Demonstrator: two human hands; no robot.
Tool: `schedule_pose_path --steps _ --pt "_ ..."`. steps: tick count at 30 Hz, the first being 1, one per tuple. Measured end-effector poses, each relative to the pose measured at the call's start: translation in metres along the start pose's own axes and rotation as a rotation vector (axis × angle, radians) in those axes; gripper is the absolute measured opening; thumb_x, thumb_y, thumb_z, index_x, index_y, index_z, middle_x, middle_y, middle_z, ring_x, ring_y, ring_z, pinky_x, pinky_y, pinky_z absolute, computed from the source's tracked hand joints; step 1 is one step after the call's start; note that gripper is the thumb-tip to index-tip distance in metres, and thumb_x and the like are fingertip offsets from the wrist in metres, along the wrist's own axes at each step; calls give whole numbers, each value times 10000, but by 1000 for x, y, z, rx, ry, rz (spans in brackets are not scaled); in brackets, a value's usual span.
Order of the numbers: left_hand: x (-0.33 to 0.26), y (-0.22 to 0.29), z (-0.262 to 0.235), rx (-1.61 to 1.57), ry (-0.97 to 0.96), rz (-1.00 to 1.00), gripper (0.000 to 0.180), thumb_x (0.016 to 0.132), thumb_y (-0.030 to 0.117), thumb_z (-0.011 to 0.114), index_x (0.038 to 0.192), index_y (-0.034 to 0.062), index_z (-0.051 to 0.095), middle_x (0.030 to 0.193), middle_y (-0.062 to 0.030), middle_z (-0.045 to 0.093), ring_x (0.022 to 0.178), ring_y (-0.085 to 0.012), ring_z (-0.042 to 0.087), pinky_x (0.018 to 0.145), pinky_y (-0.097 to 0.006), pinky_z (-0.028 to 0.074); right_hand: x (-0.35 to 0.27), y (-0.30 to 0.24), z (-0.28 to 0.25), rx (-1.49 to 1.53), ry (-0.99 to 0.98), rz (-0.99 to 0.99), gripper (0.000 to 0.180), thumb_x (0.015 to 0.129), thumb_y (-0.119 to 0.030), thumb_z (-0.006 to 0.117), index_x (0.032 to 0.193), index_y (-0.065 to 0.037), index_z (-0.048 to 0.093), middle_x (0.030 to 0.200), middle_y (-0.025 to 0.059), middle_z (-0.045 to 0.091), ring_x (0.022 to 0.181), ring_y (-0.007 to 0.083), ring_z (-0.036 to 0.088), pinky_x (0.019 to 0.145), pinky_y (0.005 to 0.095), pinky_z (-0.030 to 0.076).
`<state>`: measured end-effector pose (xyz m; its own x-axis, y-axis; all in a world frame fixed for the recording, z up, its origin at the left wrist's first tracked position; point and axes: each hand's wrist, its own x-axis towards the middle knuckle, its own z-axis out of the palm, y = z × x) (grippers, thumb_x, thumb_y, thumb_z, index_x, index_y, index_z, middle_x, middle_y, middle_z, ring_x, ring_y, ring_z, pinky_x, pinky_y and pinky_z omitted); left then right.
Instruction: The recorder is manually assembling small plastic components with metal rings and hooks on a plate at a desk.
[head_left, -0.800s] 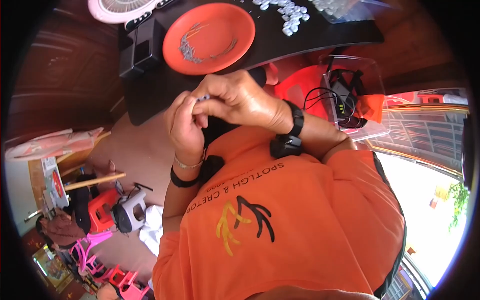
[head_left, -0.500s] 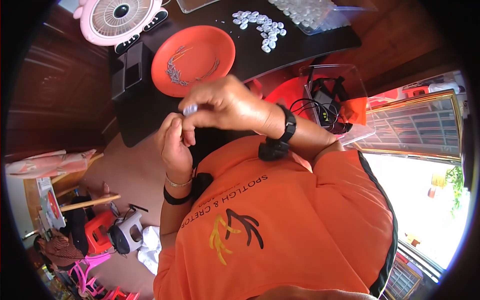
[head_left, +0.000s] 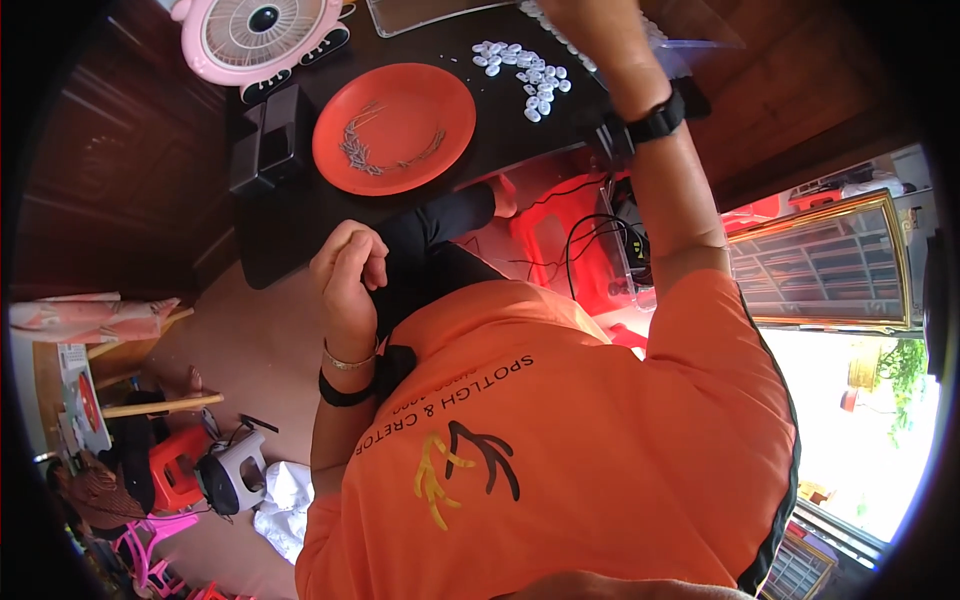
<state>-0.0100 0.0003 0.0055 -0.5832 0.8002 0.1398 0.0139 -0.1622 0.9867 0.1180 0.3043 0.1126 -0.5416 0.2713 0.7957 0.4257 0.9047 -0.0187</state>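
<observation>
1. L hand (head_left: 350, 275): up at near side of counter (head_left: 275, 235), left of mid-scene; fingers curled in & bunched, can't tell if anything is pinched btwn them
2. R hand (head_left: 598, 30): arm reaching to far right over counter, hand cut off by view's top edge; fingertips o/o sight, so can't tell if spread, pressed tog or pinching
3. Pale translucent pcs (head_left: 546, 24): far right of counter, partly hidden behind R hand; clear plastic sheet (head_left: 700, 44) just to right
4. White oval pcs (head_left: 536, 76): loose cluster on counter, right of plate, near R hand & to its left
5. Orange plate (head_left: 410, 110): on counter, beyond L hand & apart from it; thin grey pcs (head_left: 357, 150) lie inside in a broken curve, thickest at left
6. Blk boxy thing (head_left: 268, 142): on counter, just left of plate; pink fan (head_left: 265, 20) behind it, far left
7. Wrists: blk band (head_left: 658, 118) on R; bracelet (head_left: 350, 362) + blk strap (head_left: 345, 394) on L
8. Below counter, right: red plastic seat (head_left: 540, 235) w/ blk cables (head_left: 572, 245) close by
9. White cloth (head_left: 287, 505): on floor, near left, beside grey stool (head_left: 243, 475)
</observation>
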Motion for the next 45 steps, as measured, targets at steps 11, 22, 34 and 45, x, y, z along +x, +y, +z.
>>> schedule_pose_path --steps 11,22,34,45 --pt "-4 3 -3 57 -17 -28 255 905 160 448 700 31 528 576 -6 467 482 -62 402 458 -209 274 -18 46 136 -103 -794 -67 418 782 6 505 1166 -102 631 1014 178 656 957 351 627 811 428 505" --pt "1 -1 -2 59 -56 -66 251 918 145 423 718 30 522 593 -13 467 482 -66 407 457 -199 276 -43 25 107 -69 -751 -302 206 797 -50 585 993 -93 631 919 123 624 901 320 619 776 414 496" --pt "-2 -1 -2 70 -37 -74 247 908 122 426 701 29 522 593 -5 467 480 -60 408 453 -197 273 -32 31 88 -63 -858 -144 219 813 -75 544 999 -110 653 944 111 669 939 320 627 782 415 493" --pt "-1 -1 0 77 -51 -97 233 883 164 472 697 48 551 543 18 468 496 -46 406 476 -207 272 -29 19 102 105 -840 -68 202 786 -196 589 927 -97 693 899 115 681 870 315 645 755 417 502"
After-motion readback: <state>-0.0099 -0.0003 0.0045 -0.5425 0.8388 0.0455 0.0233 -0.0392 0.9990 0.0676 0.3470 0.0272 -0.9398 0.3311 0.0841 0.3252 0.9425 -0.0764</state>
